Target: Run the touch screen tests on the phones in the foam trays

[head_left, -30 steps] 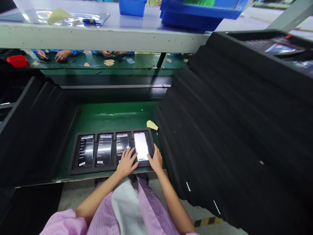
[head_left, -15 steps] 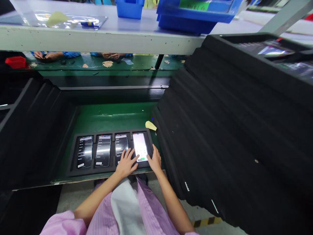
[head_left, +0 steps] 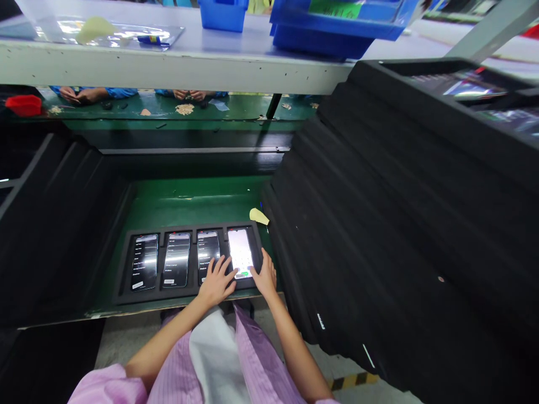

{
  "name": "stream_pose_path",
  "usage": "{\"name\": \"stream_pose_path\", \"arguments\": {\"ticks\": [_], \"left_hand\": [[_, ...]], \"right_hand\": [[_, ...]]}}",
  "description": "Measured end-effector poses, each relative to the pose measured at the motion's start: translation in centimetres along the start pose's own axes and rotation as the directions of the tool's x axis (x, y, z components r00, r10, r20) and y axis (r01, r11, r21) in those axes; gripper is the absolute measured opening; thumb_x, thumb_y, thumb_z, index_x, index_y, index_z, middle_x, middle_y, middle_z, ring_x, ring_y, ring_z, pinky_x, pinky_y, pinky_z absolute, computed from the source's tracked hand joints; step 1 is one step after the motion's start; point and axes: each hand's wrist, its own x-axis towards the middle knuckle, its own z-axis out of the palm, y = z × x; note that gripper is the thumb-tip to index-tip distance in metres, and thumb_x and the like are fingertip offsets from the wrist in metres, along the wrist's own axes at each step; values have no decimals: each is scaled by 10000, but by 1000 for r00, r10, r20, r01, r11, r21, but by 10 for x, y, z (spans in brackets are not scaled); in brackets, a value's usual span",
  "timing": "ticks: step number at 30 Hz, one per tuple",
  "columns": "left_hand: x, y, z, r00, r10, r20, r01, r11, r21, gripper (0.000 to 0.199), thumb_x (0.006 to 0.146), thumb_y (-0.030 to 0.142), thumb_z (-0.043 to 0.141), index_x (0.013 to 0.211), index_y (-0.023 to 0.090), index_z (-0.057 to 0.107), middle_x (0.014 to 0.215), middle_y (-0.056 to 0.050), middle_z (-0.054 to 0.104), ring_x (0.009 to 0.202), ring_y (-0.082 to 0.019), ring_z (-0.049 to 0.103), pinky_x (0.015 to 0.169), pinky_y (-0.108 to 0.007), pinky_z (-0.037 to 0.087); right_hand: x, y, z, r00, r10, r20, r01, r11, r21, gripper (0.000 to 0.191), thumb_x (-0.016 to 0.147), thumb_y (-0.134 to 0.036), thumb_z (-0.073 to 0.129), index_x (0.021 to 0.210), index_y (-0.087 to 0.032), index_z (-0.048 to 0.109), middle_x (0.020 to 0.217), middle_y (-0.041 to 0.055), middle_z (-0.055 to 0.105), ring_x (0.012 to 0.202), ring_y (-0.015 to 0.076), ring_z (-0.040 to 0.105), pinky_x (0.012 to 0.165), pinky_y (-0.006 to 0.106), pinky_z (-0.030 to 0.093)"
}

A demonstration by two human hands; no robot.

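Observation:
A black foam tray (head_left: 160, 268) lies at the front of the green bench and holds several smartphones, each in its own slot. The rightmost phone (head_left: 240, 247) shows a bright white keypad screen with a green button. My left hand (head_left: 215, 280) rests with spread fingers over the third phone (head_left: 208, 248) and the divider, its fingertips reaching the bright phone's left edge. On the other side, my right hand (head_left: 265, 275) lies open along the tray's right edge, thumb at the bright phone's lower right. Two phones with dark menu screens, a left one (head_left: 145, 261) and its neighbour (head_left: 177, 258), lie untouched.
Stacked black foam trays rise on the right (head_left: 379, 196) and on the left (head_left: 59, 213). A yellow paper piece (head_left: 259, 216) lies behind the tray. Blue bins (head_left: 223, 15) stand on the shelf (head_left: 168, 70). Co-workers' hands (head_left: 84, 94) are at the bench beyond.
My right thumb has shifted slightly left, onto the lower right of the bright phone. My left hand stays nearly in place, and the phones keep their slots.

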Motion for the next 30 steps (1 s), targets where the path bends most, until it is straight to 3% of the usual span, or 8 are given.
{"name": "stream_pose_path", "arguments": {"ticks": [5,11,22,30], "left_hand": [[1,0,0,1000,-19,-4,19,1000,9,437,891,400,383,1294,251,461,1359,-111,438,1260,-286,353,1022,-507,257],[1,0,3,999,-34,-6,35,999,25,449,884,413,392,1298,254,456,1368,-119,429,1260,-300,357,1017,-528,250],[1,1,5,999,-28,-17,29,999,43,473,887,392,389,1341,262,393,1392,-108,401,1287,-288,319,1038,-530,204],[0,0,7,1000,-14,-23,15,999,52,471,892,393,376,1343,258,393,1390,-126,397,1281,-301,325,1027,-541,205]], "right_hand": [[2,-5,-1,998,56,-2,-56,998,-16,666,762,-392,449,1356,-145,276,1278,153,481,1127,298,486,876,430,392],[3,-20,-3,990,141,31,-137,985,-107,815,721,-486,534,1380,-114,232,1272,189,487,1127,331,475,892,450,355],[2,-9,-6,992,99,83,-93,993,-77,736,733,-269,445,1404,-158,165,1347,128,429,1177,276,449,928,419,348],[2,-7,-3,995,80,60,-76,995,-64,728,727,-258,441,1399,-156,181,1342,131,432,1160,285,463,923,423,356]]}}
